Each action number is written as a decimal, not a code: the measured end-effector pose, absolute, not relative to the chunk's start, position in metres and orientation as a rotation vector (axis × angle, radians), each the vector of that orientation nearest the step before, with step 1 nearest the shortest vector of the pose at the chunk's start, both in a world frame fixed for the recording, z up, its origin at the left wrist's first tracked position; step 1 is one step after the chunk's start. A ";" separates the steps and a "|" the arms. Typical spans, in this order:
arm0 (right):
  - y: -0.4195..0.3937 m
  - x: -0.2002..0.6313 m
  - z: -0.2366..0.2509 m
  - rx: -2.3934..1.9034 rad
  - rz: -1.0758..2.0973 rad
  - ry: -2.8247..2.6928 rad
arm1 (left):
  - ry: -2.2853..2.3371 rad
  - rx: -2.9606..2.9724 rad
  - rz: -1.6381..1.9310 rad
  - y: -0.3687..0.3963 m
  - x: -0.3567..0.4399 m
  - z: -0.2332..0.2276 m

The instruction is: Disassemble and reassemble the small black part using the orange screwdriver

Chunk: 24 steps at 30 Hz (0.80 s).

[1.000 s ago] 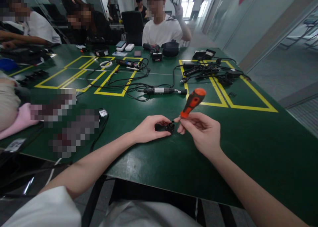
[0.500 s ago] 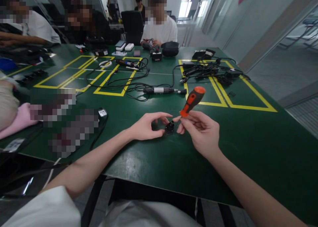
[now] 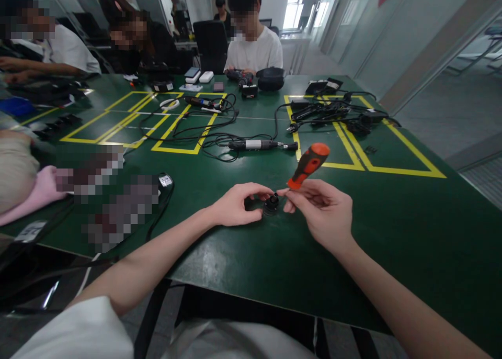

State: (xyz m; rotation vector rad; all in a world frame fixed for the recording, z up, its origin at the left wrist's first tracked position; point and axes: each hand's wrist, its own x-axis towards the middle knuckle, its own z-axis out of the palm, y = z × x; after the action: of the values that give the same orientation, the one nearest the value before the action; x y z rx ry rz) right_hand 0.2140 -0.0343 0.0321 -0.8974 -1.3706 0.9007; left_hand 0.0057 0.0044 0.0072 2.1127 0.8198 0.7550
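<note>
two bare hands over the green table (image 3: 392, 233), one screwdriver, one small black part. the left hand (image 3: 235, 207) is curled beside the small black round part (image 3: 270, 205), thumb and forefinger arched around its left side with fingertips at or just off it; whether they actually pinch it cannot be told from here. the part sits on the table surface, right between the two hands, a little in from the near edge. the right hand (image 3: 325, 215) has its fingers closed around the orange-handled screwdriver (image 3: 308, 165), gripping low at the neck of the handle, the handle tilting up and away to the right, the shaft pointing down-left into the top of the black part; the tip itself is too small to make out.

beyond the hands: one long black and silver tool (image 3: 254, 145) lying flat across the middle, a tangle of black cables (image 3: 333, 113) to the far right inside the yellow tape boxes (image 3: 364, 165), more cable looping at centre. three people sit along the far and left sides, well apart from the working hands.

bare green table lies to the right of the right hand and towards the near edge; the left side is crowded with blurred items.
</note>
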 end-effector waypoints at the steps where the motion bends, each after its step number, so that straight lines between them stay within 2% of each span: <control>1: -0.034 0.213 0.031 -0.876 0.928 -1.372 | 0.800 2.131 0.752 0.004 0.005 0.007; 5: -0.035 0.211 0.027 -0.838 0.948 -1.404 | 0.807 2.173 0.757 0.003 0.006 0.006; 13: -0.034 0.216 0.030 -0.913 0.789 -1.422 | 0.834 2.178 0.716 0.005 0.007 0.003; 24: -0.036 0.215 0.030 -0.864 0.887 -1.489 | 0.874 2.175 0.689 0.005 0.008 0.003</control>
State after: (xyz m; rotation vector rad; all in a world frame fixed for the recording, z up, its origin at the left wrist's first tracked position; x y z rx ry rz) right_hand 0.2146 -0.0363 0.0296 -0.8638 -1.4889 0.8875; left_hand 0.0078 0.0052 0.0027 2.1747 0.8742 0.6894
